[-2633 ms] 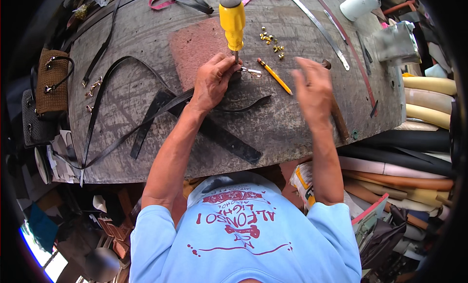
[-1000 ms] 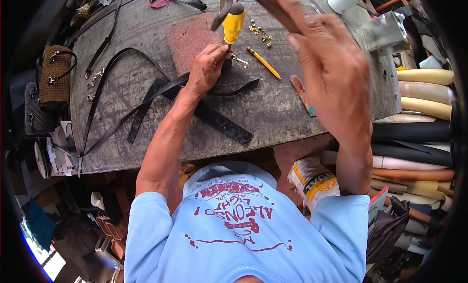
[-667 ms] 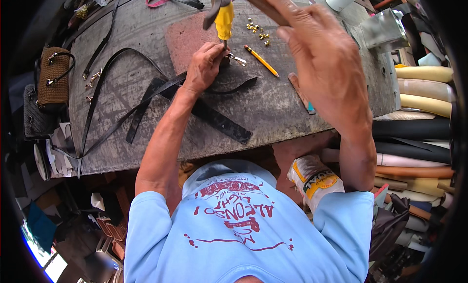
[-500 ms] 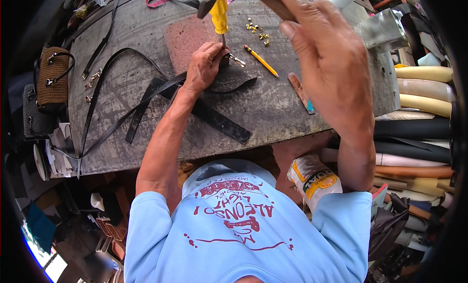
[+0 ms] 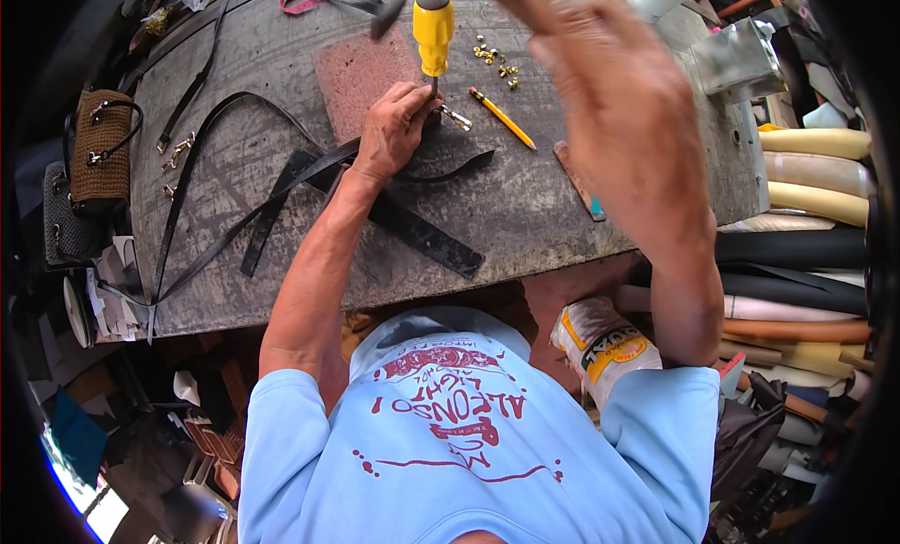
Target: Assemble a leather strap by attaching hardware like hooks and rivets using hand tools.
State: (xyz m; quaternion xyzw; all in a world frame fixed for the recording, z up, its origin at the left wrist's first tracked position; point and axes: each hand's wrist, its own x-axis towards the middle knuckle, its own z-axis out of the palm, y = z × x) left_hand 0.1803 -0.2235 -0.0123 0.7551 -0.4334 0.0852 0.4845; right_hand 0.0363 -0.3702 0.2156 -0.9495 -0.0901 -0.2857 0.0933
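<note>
Raised high a moment ago, the right hand now sits lower and closer to the camera, its fingers curled around a wooden handle that runs off the top edge, while a dark hammer head blurs just left of the yellow-handled punch; judged from that, a blow on the punch is either landing or just past. Against the earlier pictures the left hand has hardly shifted: it is clenched low around the punch's steel shank, keeping the tool upright with its tip pressed on the black leather strap that lies across the reddish-brown pad. Outward from that hand, a small metal fitting lies just beside the knuckles, a yellow pencil lies near it, and a scatter of brass rivets sits beyond the punch. A wider black strap runs diagonally beneath the forearm, and longer thin straps loop toward the bench's left side, where a brown woven handbag rests at the edge. A flat wooden stick with a blue tip lies to the right. All of it rests on a worn grey workbench, scuffed and stained. Rolls of material in cream, black and brown are stacked at the right, and a plastic bag sits below the bench.
</note>
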